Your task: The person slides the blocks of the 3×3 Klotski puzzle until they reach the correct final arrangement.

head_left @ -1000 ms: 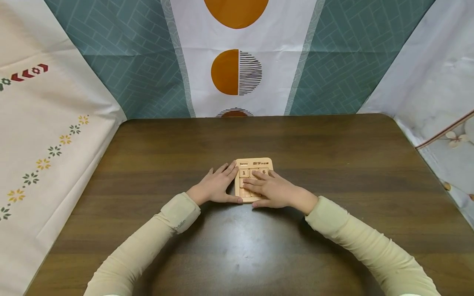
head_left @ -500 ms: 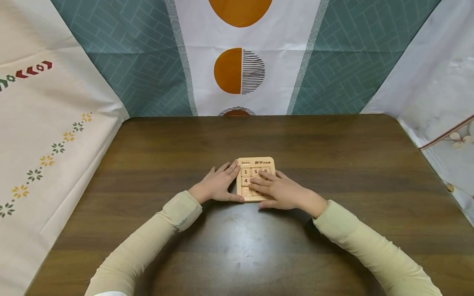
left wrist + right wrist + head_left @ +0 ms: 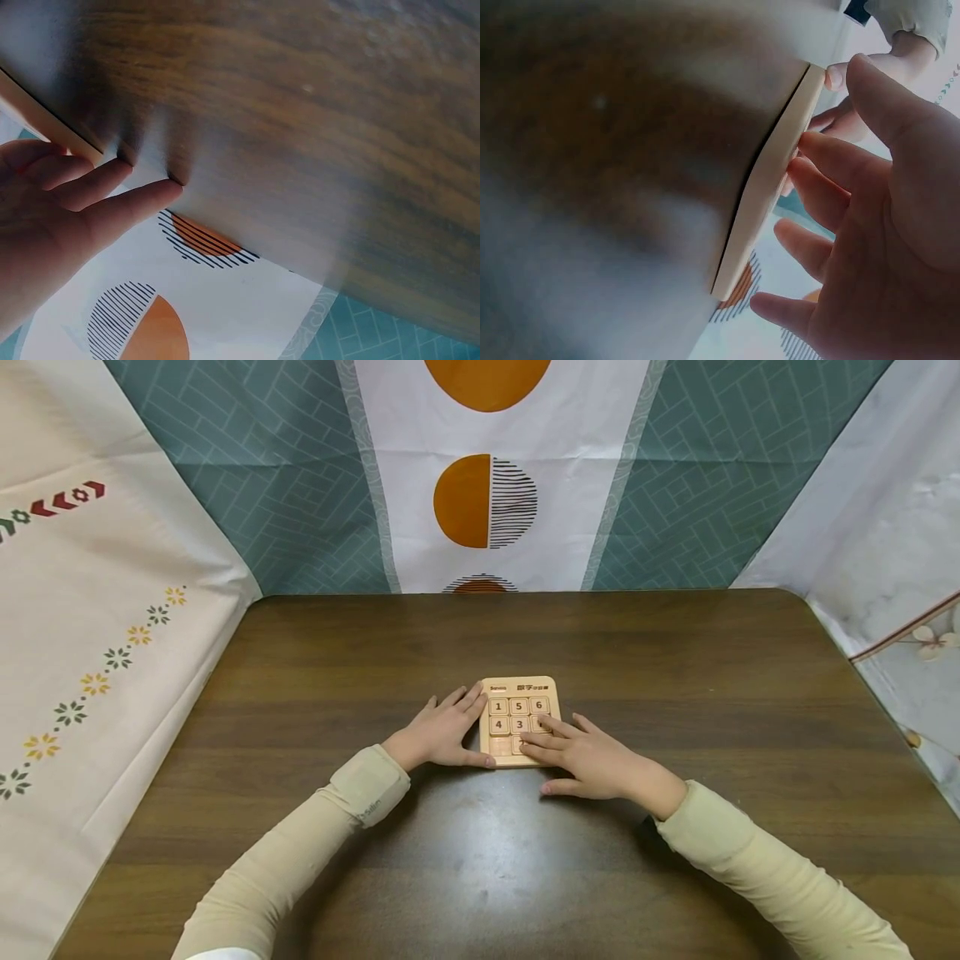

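Note:
A wooden sliding number puzzle (image 3: 517, 682) lies flat near the table's middle. Tiles 1, 5 and 6 form its top row, with 4 and 3 below; the lower-left slot shows no tile. My left hand (image 3: 442, 732) rests along the puzzle's left side, fingers extended to the upper-left corner and thumb touching the lower-left one. My right hand (image 3: 596, 762) reaches over the lower-right part, its straight fingers covering some tiles there. Its thumb lies off the puzzle, over the table. In the right wrist view, the puzzle's pale edge (image 3: 769, 180) shows beside my spread right fingers.
The dark wooden table (image 3: 360, 652) extends around the puzzle on all sides. Behind it hangs a teal and white cloth (image 3: 300, 510) with orange circles. A cream cloth (image 3: 90, 610) hangs at the left, and a whitish floral one (image 3: 885, 527) at the right.
My right hand has drawn back rightward and slightly toward me, uncovering tiles 5, 6, 4 and 3. My left hand keeps its place at the puzzle's left side.

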`<state>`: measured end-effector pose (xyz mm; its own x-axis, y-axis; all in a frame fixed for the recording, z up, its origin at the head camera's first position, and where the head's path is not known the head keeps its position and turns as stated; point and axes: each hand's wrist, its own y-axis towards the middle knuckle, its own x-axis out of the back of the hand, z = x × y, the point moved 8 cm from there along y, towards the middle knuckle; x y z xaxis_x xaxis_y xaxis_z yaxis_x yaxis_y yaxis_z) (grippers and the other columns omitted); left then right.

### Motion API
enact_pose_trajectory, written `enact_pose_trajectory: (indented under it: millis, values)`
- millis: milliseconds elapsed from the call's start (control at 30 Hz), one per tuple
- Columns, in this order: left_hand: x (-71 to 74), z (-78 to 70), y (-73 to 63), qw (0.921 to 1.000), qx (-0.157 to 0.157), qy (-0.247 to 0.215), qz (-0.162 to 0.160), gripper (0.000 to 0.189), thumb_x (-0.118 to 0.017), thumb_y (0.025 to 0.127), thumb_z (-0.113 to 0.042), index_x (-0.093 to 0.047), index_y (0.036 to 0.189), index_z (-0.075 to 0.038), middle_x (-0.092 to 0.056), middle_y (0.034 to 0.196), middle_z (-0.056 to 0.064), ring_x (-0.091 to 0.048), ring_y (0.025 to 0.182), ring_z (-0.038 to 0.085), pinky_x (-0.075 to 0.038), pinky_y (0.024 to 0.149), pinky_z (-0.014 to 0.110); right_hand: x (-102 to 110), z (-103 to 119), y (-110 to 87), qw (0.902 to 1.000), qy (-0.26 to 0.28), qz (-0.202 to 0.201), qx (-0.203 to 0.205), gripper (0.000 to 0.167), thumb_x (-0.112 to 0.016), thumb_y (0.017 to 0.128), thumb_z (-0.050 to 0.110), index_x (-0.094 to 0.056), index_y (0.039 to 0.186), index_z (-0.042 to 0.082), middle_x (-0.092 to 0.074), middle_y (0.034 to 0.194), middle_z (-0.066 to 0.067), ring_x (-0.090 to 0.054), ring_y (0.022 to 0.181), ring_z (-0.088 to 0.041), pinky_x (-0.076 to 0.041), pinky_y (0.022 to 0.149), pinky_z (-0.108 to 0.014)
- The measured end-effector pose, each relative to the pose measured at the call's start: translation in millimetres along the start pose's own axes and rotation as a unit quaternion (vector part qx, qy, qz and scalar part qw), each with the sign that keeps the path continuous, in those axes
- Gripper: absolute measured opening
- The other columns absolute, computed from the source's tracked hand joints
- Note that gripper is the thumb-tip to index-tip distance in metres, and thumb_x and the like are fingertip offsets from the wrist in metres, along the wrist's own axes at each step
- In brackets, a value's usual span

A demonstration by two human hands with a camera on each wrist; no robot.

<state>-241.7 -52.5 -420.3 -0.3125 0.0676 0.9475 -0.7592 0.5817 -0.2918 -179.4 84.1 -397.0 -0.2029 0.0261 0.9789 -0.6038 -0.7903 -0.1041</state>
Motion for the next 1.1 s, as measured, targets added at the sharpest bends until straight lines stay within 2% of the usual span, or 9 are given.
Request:
enact_pose_trajectory:
  millis: [933, 1100]
  values:
    - [-1.2, 1.3, 0.8, 1.0000, -0.002, -0.009, 0.001, 0.105, -0.050, 0.074, -0.072, -0.010, 0.147, -0.008, 0.000, 0.152, 0.008, -0.011, 0.137, 0.031, -0.021, 0.099, 0.059, 0.4, 11.4, 10.4, 0.9999, -0.010, -0.006, 0.012, 0.065, -0.054, 0.087, 0.049, -0.040, 0.140, 0.013, -0.035, 0.144, -0.005, -0.021, 0.134, -0.031, -0.021, 0.099, -0.059]
    - [-0.3, 1.0, 0.3, 1.0000, -0.004, -0.008, -0.003, 0.105, -0.051, 0.075, -0.071, -0.011, 0.147, -0.007, -0.002, 0.152, 0.009, -0.012, 0.136, 0.031, -0.022, 0.099, 0.059, -0.6, 13.2, 13.7, 0.9999, -0.008, 0.003, 0.008, 0.066, -0.054, 0.087, 0.049, -0.038, 0.140, 0.014, -0.033, 0.145, -0.003, -0.020, 0.135, -0.029, -0.021, 0.098, -0.060]
